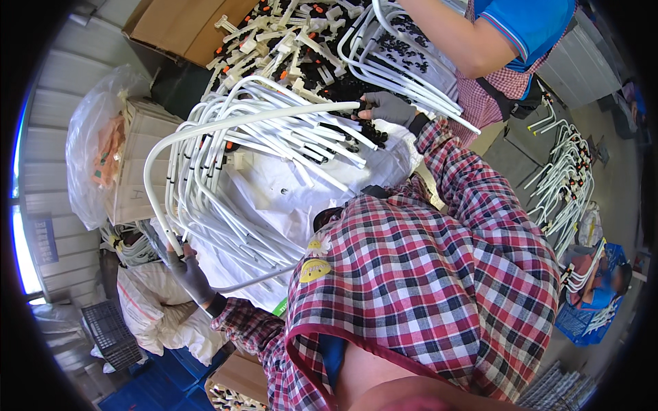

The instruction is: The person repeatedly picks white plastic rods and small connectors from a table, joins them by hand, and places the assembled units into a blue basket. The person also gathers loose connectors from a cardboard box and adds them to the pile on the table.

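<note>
Plaid sleeves (445, 274) lead to both gloved hands, left hand (188, 270) and right hand (387, 107), gripping bent white tube (226, 127).

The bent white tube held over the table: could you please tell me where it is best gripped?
Judging by its shape, grip the bent white tube at its two straight ends, as the left hand and right hand do, fingers wrapping from outside; the wide curve between would likely swing otherwise.

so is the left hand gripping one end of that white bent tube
Yes, the gloved left hand is closed around the lower end of the white bent tube.
</note>
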Tool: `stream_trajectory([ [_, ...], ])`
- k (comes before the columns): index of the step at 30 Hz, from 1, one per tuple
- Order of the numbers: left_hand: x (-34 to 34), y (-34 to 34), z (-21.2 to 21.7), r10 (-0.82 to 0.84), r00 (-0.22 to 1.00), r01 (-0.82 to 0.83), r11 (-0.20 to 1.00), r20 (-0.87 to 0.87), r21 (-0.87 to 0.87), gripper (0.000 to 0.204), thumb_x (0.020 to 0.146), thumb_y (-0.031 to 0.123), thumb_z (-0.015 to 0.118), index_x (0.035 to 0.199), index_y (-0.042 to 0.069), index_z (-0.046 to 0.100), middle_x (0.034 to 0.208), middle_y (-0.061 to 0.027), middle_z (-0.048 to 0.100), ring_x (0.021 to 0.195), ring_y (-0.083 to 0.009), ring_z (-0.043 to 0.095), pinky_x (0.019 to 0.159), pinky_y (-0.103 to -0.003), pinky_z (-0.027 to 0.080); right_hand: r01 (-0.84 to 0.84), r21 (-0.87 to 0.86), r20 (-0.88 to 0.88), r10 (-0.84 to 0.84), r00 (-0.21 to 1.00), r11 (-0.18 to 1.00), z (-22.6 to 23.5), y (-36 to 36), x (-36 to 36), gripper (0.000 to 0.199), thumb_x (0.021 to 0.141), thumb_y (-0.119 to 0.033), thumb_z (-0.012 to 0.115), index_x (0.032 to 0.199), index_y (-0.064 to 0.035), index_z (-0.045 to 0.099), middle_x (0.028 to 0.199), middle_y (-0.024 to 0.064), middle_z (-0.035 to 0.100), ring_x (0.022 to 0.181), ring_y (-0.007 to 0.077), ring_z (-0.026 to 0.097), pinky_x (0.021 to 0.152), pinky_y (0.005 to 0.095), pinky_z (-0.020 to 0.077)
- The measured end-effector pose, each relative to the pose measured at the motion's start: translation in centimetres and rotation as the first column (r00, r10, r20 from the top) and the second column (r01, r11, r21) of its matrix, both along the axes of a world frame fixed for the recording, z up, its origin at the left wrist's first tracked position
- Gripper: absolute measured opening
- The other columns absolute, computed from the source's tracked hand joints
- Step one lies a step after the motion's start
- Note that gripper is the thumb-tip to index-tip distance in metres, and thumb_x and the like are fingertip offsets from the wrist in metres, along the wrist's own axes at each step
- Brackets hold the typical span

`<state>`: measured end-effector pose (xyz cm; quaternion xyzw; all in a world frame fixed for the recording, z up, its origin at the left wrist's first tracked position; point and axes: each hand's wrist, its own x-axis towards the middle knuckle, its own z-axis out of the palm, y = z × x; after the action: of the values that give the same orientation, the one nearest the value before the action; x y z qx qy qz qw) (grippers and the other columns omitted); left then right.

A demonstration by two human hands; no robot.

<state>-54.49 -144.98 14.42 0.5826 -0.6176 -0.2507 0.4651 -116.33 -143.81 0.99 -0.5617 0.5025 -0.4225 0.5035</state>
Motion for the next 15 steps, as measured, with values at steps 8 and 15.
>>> stream_trajectory([
  [8, -6.7, -2.0, 3.2, -0.205, 0.953, 0.216, 0.976, 0.222, -0.026, 0.049, 0.095, 0.005, 0.063, 0.141, 0.001, 0.047, 0.096, -0.0024, 0.062, 0.08, -0.0104, 0.054, 0.073, -0.024, 0.048, -0.367, -0.274, -0.511, 0.189, 0.839, 0.889, 13.7, -3.0, 4.8, 0.051, 0.091, -0.054, 0.062, 0.101, -0.0044, 0.068, 0.071, 0.011, 0.063, 0.073, 0.0252, 0.064, 0.068, 0.0409, 0.0458],
  [15, -22.1, -3.7, 7.7, -0.423, 0.796, 0.523, 0.841, 0.433, -0.14, 0.06, 0.094, 0.024, 0.066, 0.147, 0.008, 0.042, 0.086, -0.0119, 0.065, 0.065, -0.0239, 0.058, 0.06, -0.037, 0.045, -0.42, -0.785, -0.615, -0.654, 0.44, 0.455, 20.6, -10.9, 15.6, 0.021, 0.077, -0.028, 0.066, 0.077, -0.0073, 0.064, 0.068, 0.0085, 0.062, 0.067, 0.0275, 0.063, 0.067, 0.04, 0.0499],
])
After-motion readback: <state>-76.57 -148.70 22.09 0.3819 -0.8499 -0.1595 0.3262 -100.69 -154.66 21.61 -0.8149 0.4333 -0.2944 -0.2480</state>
